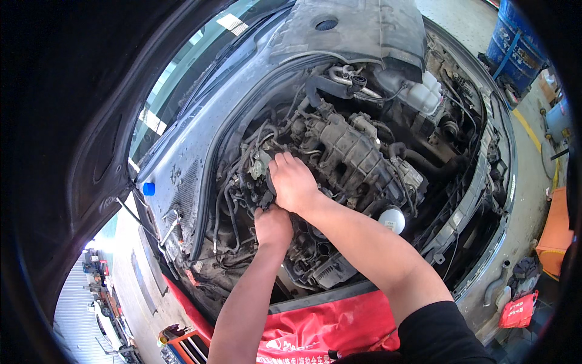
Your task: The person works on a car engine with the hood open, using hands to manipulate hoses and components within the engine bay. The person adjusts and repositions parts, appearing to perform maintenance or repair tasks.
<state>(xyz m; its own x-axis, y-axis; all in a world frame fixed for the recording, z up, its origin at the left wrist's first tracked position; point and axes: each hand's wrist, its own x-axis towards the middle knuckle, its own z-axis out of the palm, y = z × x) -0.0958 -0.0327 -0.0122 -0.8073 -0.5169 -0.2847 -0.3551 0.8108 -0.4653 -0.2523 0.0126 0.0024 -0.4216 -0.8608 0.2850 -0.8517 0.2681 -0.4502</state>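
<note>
We see our right hand (293,182) curled over a grimy engine part (262,165), fingertips hidden, while our left hand (272,225) reaches beneath, its grip impossible to tell.

Engine (354,155) looks like rough, dusty cast metal with matt black rubber hoses (227,212) all around it. Red fender cover (315,330) along the car's near edge is slightly shiny cloth, and the coolant tank (424,94) is milky, semi-gloss plastic.
</note>
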